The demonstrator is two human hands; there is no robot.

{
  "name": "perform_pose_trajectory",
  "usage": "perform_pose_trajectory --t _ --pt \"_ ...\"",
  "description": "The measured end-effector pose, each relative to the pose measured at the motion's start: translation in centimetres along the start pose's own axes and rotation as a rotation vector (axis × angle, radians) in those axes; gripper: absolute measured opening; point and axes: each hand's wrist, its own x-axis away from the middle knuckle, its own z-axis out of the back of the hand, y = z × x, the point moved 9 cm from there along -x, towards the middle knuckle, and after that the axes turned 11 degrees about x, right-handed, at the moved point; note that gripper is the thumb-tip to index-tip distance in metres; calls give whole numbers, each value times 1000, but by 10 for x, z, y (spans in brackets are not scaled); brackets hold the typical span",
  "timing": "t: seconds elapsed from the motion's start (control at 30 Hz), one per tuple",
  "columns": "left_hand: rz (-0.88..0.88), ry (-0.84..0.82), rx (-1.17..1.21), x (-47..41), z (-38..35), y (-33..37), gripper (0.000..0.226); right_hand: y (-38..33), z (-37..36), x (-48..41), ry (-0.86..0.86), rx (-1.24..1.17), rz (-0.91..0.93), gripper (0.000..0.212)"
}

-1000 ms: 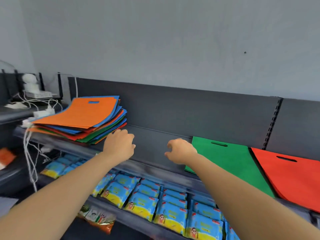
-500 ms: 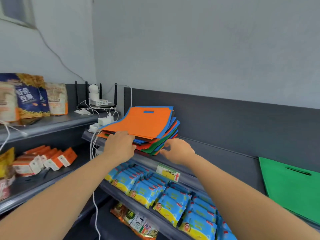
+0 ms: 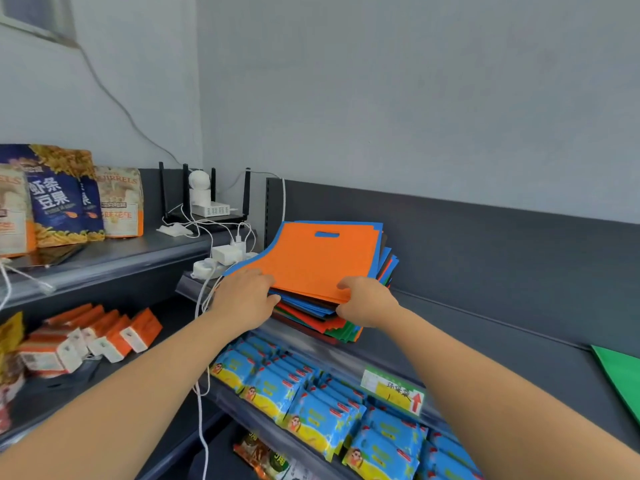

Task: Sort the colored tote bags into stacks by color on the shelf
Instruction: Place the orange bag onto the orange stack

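Through the head camera I am looking along the shelf (image 3: 485,327) and judging the sort as barely begun. The mixed stack (image 3: 311,315) of tote bags is sitting at mid-frame, with orange, blue, red, green and dark layers all showing along its edges. Only one green bag (image 3: 620,379) is lying apart, at the right edge of the frame, and any other colour stacks are falling outside the view. Both hands are holding the orange bag (image 3: 318,258) topping the stack: the left hand (image 3: 242,299) is gripping its near left corner, fingers on top and thumb tucked beneath, and the right hand (image 3: 367,303) is pinching its near right corner the same way. I am reading this as taking off the orange one, with nearly the whole pile waiting to be split. As for writing, in the upper left a blue snack pouch (image 3: 59,199) is showing "虾条豆果", and the cream pouch (image 3: 119,206) beside it is showing "JIRRELS", its first letters hidden. The shelf tag (image 3: 394,393) at lower right is carrying a red arrow and handwriting I am not managing to read.
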Motion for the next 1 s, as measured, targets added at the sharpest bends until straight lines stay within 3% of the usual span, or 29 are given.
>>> perform_pose_trajectory --t 0.1,0.17,0.27,0.37,0.43,0.5,0.57,0.67,0.73,0.9,1.0 --pt "-8 -16 9 -17 -8 -5 38 -1 -3 -15 -73 -44 49 42" --pt "-22 -22 22 -27 -12 -7 37 4 3 -25 -14 -114 45 16" --pt "-33 -8 53 -39 -15 -11 35 14 15 -34 136 -188 16 36" --pt "14 45 50 -50 -14 -23 35 26 29 -34 297 -143 -35 34" --pt "90 123 88 -55 -2 -35 48 38 36 -32 382 -181 -99 31" --pt "240 107 228 -56 6 -47 71 50 37 -30 414 -307 -164 30" --pt "403 17 471 -57 0 -58 74 61 30 -28 379 -416 -253 28" --pt "659 -21 1108 -58 -25 -71 36 76 13 -27 301 -665 -417 22" --pt "705 -25 1347 -62 -34 -71 17 83 1 -25 287 -899 -543 24" --pt "687 -64 1593 -66 -39 -62 21 92 -9 -14 362 -1280 -726 22" --pt "688 -156 1584 -62 -42 -53 16 83 -15 -2 247 -1310 -766 12"
